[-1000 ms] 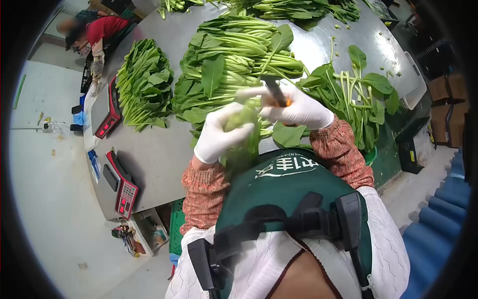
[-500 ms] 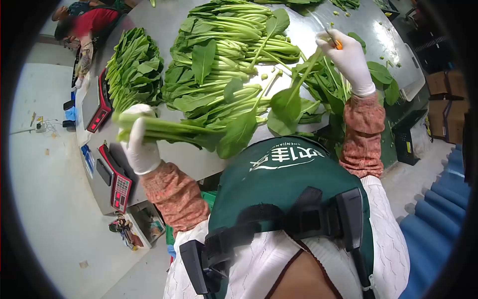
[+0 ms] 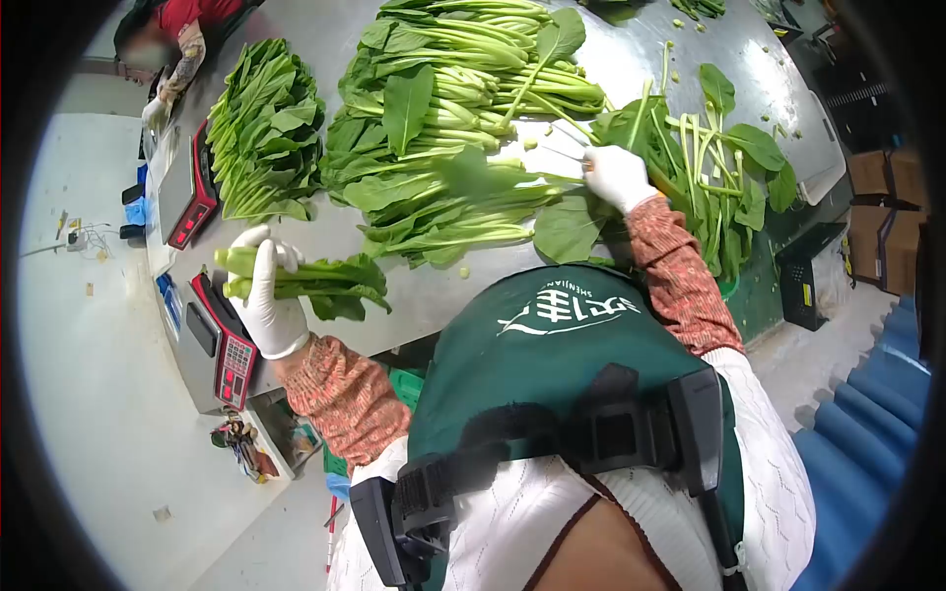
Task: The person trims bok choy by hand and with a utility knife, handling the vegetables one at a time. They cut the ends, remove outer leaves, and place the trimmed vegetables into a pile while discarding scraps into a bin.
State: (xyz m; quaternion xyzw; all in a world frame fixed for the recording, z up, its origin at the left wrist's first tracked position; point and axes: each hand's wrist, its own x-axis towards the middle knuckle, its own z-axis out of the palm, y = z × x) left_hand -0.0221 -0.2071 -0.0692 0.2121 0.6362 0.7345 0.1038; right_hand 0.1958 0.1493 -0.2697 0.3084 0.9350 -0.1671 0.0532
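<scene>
My left hand (image 3: pixel 268 300), in a white glove, is closed around a short bunch of leafy greens (image 3: pixel 320 280), cut stem ends pointing left. My right hand (image 3: pixel 619 177), also gloved, has its fingers curled round the stem of a leaf; the blade seen earlier is hard to make out. A broad leaf (image 3: pixel 572 229) hangs just below it. Between the hands lies a large pile of greens (image 3: pixel 443 118), stems to the right. Loose trimmed leaves and stalks (image 3: pixel 705 177) lie to the right of my right hand.
Another bundle of greens (image 3: pixel 266 128) lies at the table's left. Two red scales (image 3: pixel 195 202) (image 3: pixel 235 360) stand along the left edge. A co-worker (image 3: pixel 187 39) is at the upper left. A black crate (image 3: pixel 810 276) and cardboard boxes (image 3: pixel 887 231) are at the right.
My right hand has moved down and left, from above the loose leaves to the pile's right edge. My left hand is slightly lower, and the long leaf trailing from its bunch is gone from there.
</scene>
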